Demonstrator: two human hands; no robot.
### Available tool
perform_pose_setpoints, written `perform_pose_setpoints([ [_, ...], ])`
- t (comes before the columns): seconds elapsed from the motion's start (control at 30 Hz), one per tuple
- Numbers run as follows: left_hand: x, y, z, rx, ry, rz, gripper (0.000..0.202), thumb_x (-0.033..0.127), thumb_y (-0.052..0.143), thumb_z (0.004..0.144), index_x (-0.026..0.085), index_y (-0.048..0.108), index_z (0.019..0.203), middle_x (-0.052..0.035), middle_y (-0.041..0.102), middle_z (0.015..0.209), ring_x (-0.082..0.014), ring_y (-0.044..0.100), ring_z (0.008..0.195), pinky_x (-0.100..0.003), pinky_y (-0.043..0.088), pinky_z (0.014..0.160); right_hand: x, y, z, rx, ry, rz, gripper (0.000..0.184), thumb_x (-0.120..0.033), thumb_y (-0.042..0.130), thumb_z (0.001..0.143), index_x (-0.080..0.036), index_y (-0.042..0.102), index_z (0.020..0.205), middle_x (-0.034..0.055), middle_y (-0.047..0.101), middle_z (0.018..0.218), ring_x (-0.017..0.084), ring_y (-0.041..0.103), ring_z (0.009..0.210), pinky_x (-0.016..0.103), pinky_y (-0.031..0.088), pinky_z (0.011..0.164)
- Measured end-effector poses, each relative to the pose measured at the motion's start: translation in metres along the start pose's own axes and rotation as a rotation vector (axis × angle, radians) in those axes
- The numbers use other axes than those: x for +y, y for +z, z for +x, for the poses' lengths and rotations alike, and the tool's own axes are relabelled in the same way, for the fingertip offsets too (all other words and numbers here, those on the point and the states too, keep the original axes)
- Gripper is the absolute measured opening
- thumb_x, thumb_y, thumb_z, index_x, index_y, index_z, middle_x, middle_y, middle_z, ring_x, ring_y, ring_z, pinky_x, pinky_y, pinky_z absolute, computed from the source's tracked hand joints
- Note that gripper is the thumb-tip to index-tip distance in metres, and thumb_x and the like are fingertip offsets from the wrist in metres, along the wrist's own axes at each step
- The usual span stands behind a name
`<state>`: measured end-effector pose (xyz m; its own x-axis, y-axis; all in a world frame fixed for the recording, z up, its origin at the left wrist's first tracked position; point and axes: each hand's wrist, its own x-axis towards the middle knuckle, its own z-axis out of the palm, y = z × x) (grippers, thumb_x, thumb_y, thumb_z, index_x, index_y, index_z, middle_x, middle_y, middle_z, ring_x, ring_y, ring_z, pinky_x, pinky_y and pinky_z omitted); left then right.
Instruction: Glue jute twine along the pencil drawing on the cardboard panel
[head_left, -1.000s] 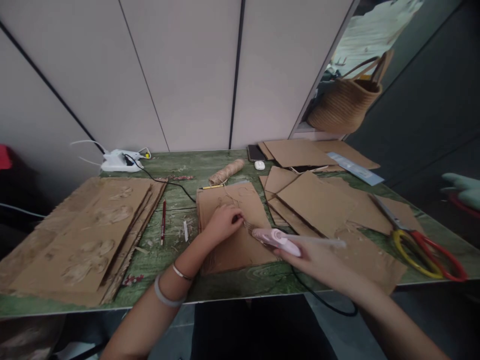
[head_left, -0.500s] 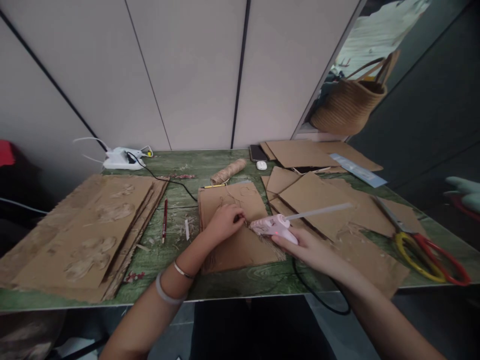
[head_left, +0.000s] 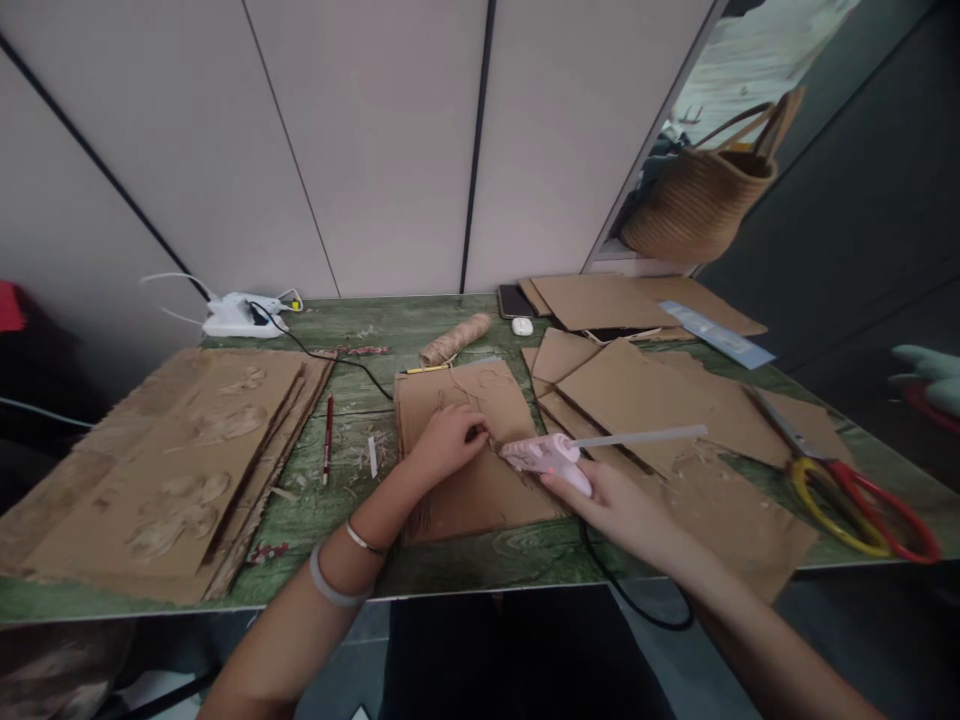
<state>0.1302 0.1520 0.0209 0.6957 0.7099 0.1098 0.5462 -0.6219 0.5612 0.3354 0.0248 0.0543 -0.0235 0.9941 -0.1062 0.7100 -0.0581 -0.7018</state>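
Pink plastic sits in your right hand (head_left: 619,505), whose fingers are wrapped around the grip of a hot-glue gun (head_left: 538,452) held over the right side of a small stack of cardboard sheets (head_left: 469,510). A small red light glows on the gun's body, a translucent glue stick (head_left: 645,437) juts from its back end toward the right, and a black cord (head_left: 637,607) loops below your grip past the table edge. Your left hand (head_left: 448,442) rests on the same stack, thumb and fingertips drawn close together just beside the gun's nozzle; they seem to be at some thin brown twine, but the spot is too small and dim to tell whether you are pinching it. Loose twine curls across the top of the stack beyond your left knuckles, and a yellow pencil (head_left: 426,370) lies along its far edge. Just behind that is a roll of twine (head_left: 456,340), lying on its side. To the left of the stack, on the green wood-grain table (head_left: 480,572), you have a white strip (head_left: 373,457) among scraps, a dark red pencil (head_left: 328,440), and a larger pile of cardboard (head_left: 169,440) bearing rounded, petal-like shapes. To your right, overlapping cardboard pieces (head_left: 637,395) spread out, with large scissors (head_left: 836,490) with yellow and red handles lying open-handled near the table's front edge.
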Motion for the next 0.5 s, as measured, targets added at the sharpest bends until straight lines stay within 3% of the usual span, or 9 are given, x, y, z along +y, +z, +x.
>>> perform_pose_setpoints([
  [0.27,0.0,-0.001,0.0,-0.004,0.003,0.0,0.017,0.014,0.057,0.089,0.02,0.072,0.089,-0.0037,0.072,0.09,-0.021,0.062,0.09,-0.033,0.046,0.085,0.011,0.007,-0.013,0.074,0.038,-0.025,0.046,-0.061,0.048,0.086,-0.023,0.051,0.06,0.0022,0.053,0.052,0.017,0.047,0.049,0.029,0.033,0.048],
  [0.5,0.001,0.0,-0.001,-0.001,0.006,0.007,0.015,0.015,0.057,0.089,0.02,0.071,0.089,-0.0045,0.072,0.092,-0.0219,0.062,0.092,-0.033,0.046,0.085,0.005,0.004,-0.019,0.048,0.055,-0.007,0.044,-0.06,0.047,0.086,-0.023,0.056,0.064,0.0031,0.055,0.052,0.02,0.051,0.051,0.031,0.039,0.052],
])
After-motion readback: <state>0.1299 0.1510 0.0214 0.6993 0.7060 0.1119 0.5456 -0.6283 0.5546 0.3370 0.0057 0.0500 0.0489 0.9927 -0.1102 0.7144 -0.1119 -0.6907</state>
